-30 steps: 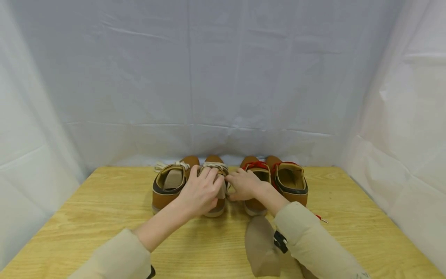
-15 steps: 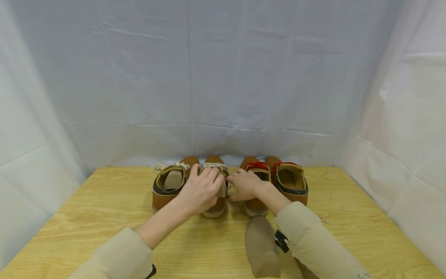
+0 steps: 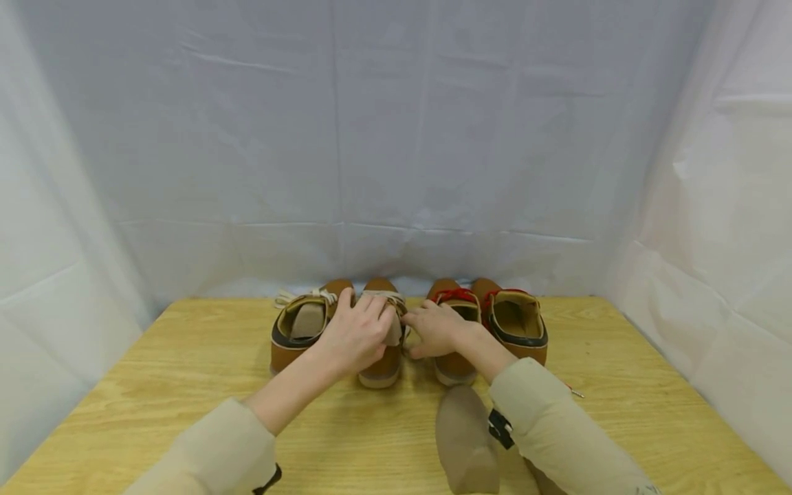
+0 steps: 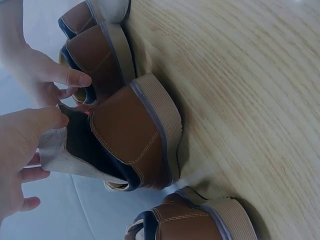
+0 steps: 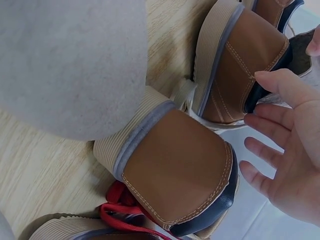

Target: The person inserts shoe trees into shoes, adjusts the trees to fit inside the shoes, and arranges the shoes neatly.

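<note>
My left hand (image 3: 355, 333) pinches a grey-beige insole (image 4: 55, 152), thumb on one face and fingers on the other. Part of that insole lies inside the opening of a brown shoe with white laces (image 3: 380, 375), the rest sticks up out of it. My right hand (image 3: 433, 328) touches the side of this shoe near its dark collar, its fingers loosely spread in the right wrist view. To the left stands the matching shoe (image 3: 287, 356), with an insole (image 3: 307, 320) inside it.
Two brown shoes with red laces, the nearer one (image 3: 454, 364) and the outer one (image 3: 532, 350), stand at the right. A loose insole (image 3: 463, 440) lies on the wooden table (image 3: 346, 447), partly beside the right sleeve. White sheeting (image 3: 396, 137) surrounds the table's back and sides.
Both hands stay at the same shoe. The left hand and forearm have shifted very slightly; the shoes and loose insole stay in place.
</note>
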Demonstrator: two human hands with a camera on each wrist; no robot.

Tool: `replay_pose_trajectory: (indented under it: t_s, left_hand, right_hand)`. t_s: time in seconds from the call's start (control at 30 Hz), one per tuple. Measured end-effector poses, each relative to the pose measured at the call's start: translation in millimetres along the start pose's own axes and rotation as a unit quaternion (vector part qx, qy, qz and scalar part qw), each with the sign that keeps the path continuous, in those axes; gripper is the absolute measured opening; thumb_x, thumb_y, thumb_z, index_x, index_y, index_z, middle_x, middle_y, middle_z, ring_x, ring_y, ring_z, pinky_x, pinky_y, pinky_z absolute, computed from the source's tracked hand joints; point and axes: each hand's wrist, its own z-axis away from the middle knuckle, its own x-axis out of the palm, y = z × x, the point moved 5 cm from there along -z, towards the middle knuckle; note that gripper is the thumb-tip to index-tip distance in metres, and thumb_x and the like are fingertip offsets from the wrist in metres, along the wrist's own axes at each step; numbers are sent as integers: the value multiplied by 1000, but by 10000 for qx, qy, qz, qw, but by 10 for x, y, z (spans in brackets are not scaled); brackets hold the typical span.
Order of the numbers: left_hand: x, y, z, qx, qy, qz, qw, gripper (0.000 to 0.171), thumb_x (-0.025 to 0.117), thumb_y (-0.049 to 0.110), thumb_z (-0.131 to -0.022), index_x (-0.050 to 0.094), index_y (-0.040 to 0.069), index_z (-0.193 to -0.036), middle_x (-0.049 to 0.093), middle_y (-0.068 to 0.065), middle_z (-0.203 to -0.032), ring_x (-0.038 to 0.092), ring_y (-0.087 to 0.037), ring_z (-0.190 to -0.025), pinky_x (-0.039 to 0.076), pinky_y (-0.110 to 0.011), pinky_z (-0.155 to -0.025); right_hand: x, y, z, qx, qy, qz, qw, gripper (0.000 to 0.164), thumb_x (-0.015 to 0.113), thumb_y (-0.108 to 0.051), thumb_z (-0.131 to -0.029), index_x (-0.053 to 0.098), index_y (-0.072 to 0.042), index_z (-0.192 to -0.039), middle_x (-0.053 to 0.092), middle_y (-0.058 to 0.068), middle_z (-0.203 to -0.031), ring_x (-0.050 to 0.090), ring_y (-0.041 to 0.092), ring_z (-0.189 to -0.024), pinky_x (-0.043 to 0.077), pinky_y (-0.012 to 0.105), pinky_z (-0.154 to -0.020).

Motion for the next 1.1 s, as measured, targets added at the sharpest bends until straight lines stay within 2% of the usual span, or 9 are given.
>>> replay_pose_trajectory:
  t_s: [0.23,0.67,1.1]
  left_hand:
    - [47,-8,-19,-40,-243,-23,9997,52,81,35,-66,63,5,-105,61,-13,-107,57,-28,-97,41,-52,-80]
    - [93,-21,-61,-185,-473,-5,9987,43,77,27,-73,63,5,-107,61,-12,-106,57,-27,-93,41,-51,-80]
    - [174,-46,-79,-387,-908,125,9950,47,80,29,-71,61,6,-107,59,-12,-109,56,-28,-95,41,-53,-82]
  right_hand:
    - [17,18,-8,5,-17,31,10000,58,64,-38,-87,47,-16,-137,45,4,-141,35,29,-131,30,50,-104]
    - [17,26,-6,-55,39,-11,10000,57,65,-33,-86,48,-13,-136,46,5,-139,37,30,-129,31,50,-103]
    - [31,30,-16,-38,53,4,10000,60,67,-33,-85,47,-12,-137,47,5,-139,38,28,-128,31,48,-104]
